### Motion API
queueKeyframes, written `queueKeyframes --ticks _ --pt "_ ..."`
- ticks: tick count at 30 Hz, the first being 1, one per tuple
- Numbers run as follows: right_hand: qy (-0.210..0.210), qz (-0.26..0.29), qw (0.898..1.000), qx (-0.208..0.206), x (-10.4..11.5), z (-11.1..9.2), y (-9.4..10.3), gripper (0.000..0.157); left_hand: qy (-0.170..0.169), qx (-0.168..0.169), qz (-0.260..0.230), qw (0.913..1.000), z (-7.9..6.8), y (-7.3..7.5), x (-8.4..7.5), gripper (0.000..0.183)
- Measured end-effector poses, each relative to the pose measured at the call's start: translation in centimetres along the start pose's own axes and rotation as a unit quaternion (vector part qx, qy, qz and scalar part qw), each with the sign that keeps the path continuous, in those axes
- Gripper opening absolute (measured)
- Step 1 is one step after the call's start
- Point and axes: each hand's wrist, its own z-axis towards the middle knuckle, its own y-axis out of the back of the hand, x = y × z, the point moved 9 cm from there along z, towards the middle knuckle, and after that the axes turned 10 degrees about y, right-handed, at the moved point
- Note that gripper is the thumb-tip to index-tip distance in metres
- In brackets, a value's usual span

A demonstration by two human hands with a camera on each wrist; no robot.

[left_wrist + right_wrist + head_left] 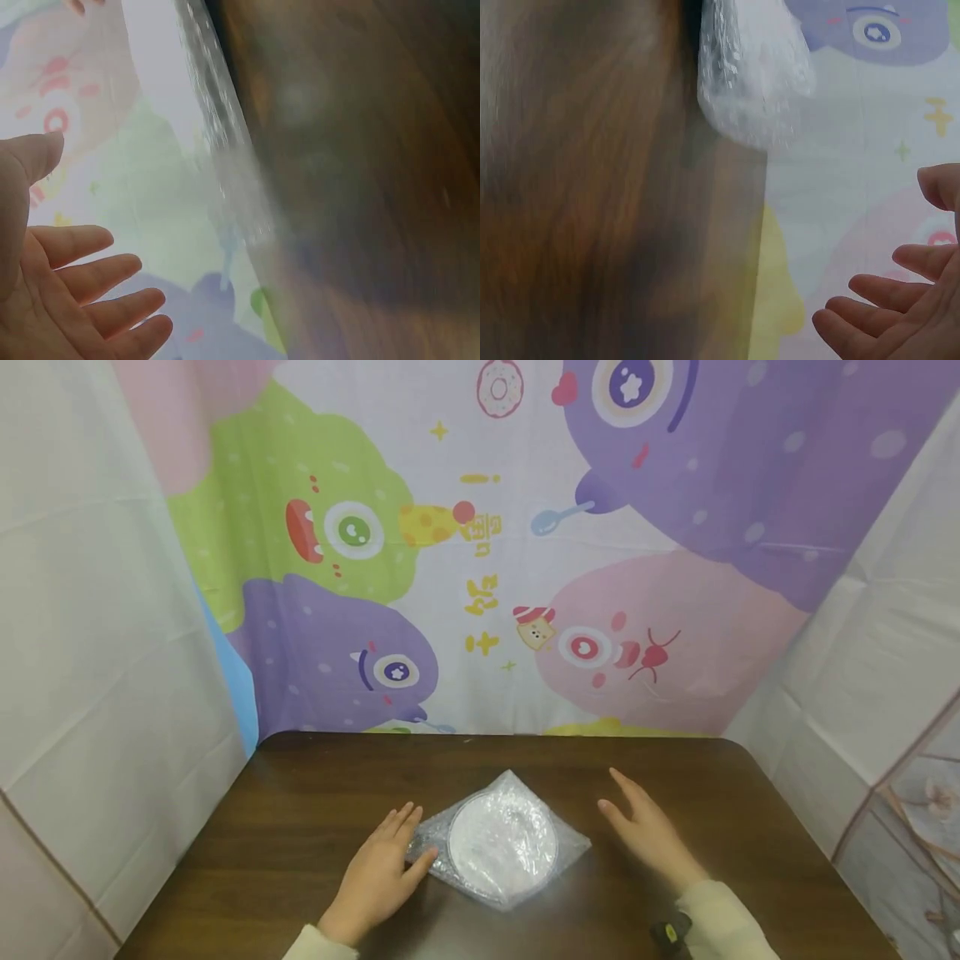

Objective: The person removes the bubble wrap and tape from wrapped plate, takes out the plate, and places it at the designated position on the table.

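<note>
A flat, round white disc (504,841), which looks like a plate, lies inside a clear bubble-wrap pouch (573,843) on the brown table. My left hand (378,872) is by the pouch's left corner, its fingers overlapping that corner in the head view. In the left wrist view, the left hand (90,292) has its fingers extended and spread, with the wrap (214,82) beyond them. To the right of the pouch hovers my right hand (651,837), apart from it, thumb and fingers spread. Nothing is in the right hand (892,300) in its wrist view, where the wrap's rounded end (754,82) shows.
The dark wooden table (337,768) has rounded far corners. Behind it hangs a cloth (480,693) printed with cartoon monsters. Pale panels (90,652) flank the table on both sides. A dark band (670,932) is around the right wrist.
</note>
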Motion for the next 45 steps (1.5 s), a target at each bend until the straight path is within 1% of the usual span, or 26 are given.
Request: queueKeyframes --ticks 2,5,10,15,19,23,28,35,40,45 --pt "-0.007 0.012 1.0 0.004 0.0 0.0 -0.7 0.069 -0.01 0.003 -0.004 0.9999 -0.1 -0.4 -0.7 0.064" --pt "-0.015 0.03 0.999 0.021 -0.1 0.0 -1.9 0.069 -0.027 0.008 -0.004 0.9996 -0.2 -1.2 -1.5 0.063" --pt "-0.016 0.058 0.997 0.039 0.3 0.1 -3.7 0.066 -0.057 0.016 -0.003 0.9982 -0.6 -2.5 -2.9 0.063" --pt "-0.008 0.073 0.997 0.032 0.4 0.4 -5.0 0.061 -0.079 0.018 0.0 0.9967 -0.9 -3.3 -4.6 0.06" --pt "-0.012 0.078 0.997 0.024 0.0 0.4 -5.8 0.057 -0.094 0.019 -0.001 0.9953 -0.9 -3.9 -5.9 0.059" --pt "-0.019 0.089 0.995 0.025 -0.2 0.4 -6.7 0.052 -0.101 0.027 0.004 0.9945 -1.0 -4.6 -6.8 0.059" --pt "-0.012 0.103 0.994 0.026 0.1 0.6 -7.5 0.049 -0.099 0.048 0.013 0.9939 -0.9 -5.8 -7.4 0.061" --pt "-0.013 0.086 0.996 0.022 -0.1 0.8 -8.0 0.045 -0.089 0.082 0.022 0.9924 -1.0 -6.8 -7.5 0.065" --pt "-0.018 0.077 0.997 0.024 -0.2 1.0 -8.3 0.043 -0.081 0.095 0.019 0.9919 -1.2 -7.0 -7.5 0.066" --pt "-0.006 0.065 0.998 0.023 0.1 1.0 -8.3 0.042 -0.083 0.096 0.013 0.9919 -1.4 -6.8 -7.4 0.066"
